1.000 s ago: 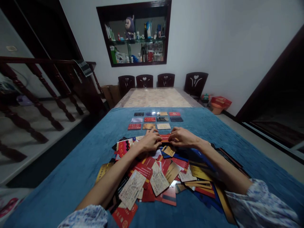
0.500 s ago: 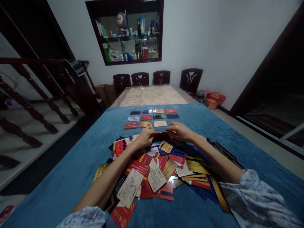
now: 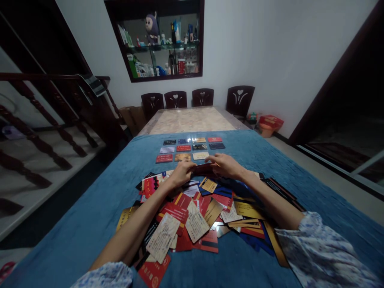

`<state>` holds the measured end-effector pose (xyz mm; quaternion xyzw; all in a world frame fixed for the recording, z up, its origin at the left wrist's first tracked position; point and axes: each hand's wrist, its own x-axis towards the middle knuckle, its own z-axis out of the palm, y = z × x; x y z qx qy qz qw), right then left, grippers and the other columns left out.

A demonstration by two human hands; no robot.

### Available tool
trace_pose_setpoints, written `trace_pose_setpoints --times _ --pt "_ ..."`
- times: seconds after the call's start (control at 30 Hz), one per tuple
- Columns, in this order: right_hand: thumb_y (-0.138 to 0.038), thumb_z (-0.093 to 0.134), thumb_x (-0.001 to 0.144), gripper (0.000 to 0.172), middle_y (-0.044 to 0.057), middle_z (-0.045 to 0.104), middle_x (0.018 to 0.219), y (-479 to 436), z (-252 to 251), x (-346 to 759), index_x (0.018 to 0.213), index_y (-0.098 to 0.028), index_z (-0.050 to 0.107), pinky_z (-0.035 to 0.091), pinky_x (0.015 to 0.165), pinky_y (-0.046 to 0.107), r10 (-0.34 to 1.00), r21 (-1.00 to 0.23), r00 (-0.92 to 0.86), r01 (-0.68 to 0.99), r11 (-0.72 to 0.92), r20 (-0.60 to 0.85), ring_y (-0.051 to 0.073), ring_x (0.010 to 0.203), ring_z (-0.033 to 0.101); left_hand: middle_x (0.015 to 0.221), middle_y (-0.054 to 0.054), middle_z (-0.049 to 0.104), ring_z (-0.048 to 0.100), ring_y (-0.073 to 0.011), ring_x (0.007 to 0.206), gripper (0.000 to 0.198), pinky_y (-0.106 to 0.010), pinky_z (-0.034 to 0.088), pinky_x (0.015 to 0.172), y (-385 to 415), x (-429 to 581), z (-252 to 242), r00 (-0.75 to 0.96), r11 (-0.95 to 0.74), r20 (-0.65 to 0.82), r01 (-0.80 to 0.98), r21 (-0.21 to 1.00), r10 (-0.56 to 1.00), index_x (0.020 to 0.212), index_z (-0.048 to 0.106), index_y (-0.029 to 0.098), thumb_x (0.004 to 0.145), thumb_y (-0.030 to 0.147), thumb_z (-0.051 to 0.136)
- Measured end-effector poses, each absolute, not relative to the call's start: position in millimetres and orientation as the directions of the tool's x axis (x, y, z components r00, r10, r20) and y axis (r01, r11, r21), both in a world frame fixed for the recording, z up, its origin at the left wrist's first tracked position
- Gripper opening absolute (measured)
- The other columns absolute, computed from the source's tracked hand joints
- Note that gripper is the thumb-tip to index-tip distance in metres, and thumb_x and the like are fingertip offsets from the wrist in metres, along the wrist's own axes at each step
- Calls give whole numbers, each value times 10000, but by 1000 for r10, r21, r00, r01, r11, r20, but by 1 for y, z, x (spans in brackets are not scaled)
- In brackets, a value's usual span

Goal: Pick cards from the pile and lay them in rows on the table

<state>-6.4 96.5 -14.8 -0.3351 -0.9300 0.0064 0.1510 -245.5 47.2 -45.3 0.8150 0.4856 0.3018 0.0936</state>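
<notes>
A dark red card (image 3: 203,169) is held up nearly edge-on between my two hands, over the far side of a loose pile. My left hand (image 3: 182,173) pinches its left end. At the other end, my right hand (image 3: 225,165) has its fingers closed on the card, with one finger lying along the top edge. Beneath my arms spreads the heap of overlapping bank-style cards, among them a cream card (image 3: 197,222), a red card (image 3: 155,270) and a gold card (image 3: 247,207). Beyond my hands lie neat rows of cards, with a red card (image 3: 164,158) at the near left.
A blue cloth (image 3: 90,224) covers the near part of the table; the marble-patterned tabletop (image 3: 186,120) shows behind it. Several dark chairs (image 3: 203,97) stand at the far end. A wooden railing (image 3: 45,108) runs along the left, and a shelf niche (image 3: 162,48) is in the wall.
The card between my hands has tilted, so more of its dark red face and a pale top edge show. My right fingers have shifted slightly, and the whole view has moved a little.
</notes>
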Motion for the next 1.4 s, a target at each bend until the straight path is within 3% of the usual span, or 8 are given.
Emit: trace_pose_setpoints --times 0.17,0.53,0.93,1.4 --pt "-238 552 933 292 83 677 979 95 -19 -8 1210 -238 643 392 727 258 655 -67 -711 663 746 256 197 843 615 1081 -88 680 624 -228 1032 453 -395 497 976 45 -244 -45 305 -472 400 765 438 864 1168 672 194 770 38 523" --pt "-119 531 853 378 114 701 991 96 -29 -13 1225 -166 577 389 755 302 592 23 -744 629 777 311 228 890 614 863 -35 664 630 -191 793 249 -326 509 814 42 -238 -45 209 -435 442 743 509 872 986 621 200 802 68 517" --pt "-186 549 855 294 136 618 1018 93 -36 -17 1141 -126 577 353 788 340 472 196 -745 610 768 471 266 946 516 914 -35 692 628 -185 849 256 -311 504 835 45 -239 -44 125 -418 521 762 494 844 938 621 200 771 28 531" --pt "-178 536 854 230 171 615 1055 92 -37 -17 1061 -131 625 414 814 389 406 136 -729 558 818 551 290 960 490 949 -49 680 618 -199 884 234 -349 494 875 44 -239 -43 168 -414 495 795 444 853 965 613 191 801 42 535"
